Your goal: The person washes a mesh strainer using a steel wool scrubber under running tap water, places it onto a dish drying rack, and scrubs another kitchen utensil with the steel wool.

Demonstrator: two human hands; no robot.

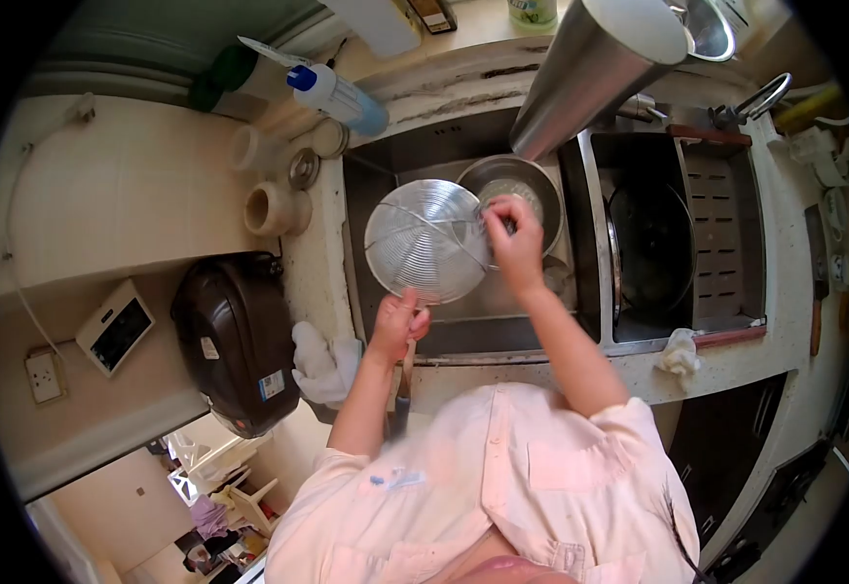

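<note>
A round wire skimmer (pixel 423 248) with a spiral mesh is held over the left sink basin. My left hand (pixel 398 326) is closed around its handle, close to the rim. On the far side of the mesh, my right hand (pixel 517 241) has its fingers pinched together at the skimmer's right edge. What sits between those fingertips is too small to name. Partly behind the skimmer and my right hand, a metal bowl (pixel 553 190) rests in the sink basin (pixel 454 336), with something pale and clear inside.
A tall steel cylinder (pixel 590 78) rises over the back of the sink. To the right, a dark round pan (pixel 650 238) lies beside a slotted drainer (pixel 724 224). At left are a blue-capped bottle (pixel 342 97), a stone-like jar (pixel 274 209) and a dark brown rice cooker (pixel 235 341).
</note>
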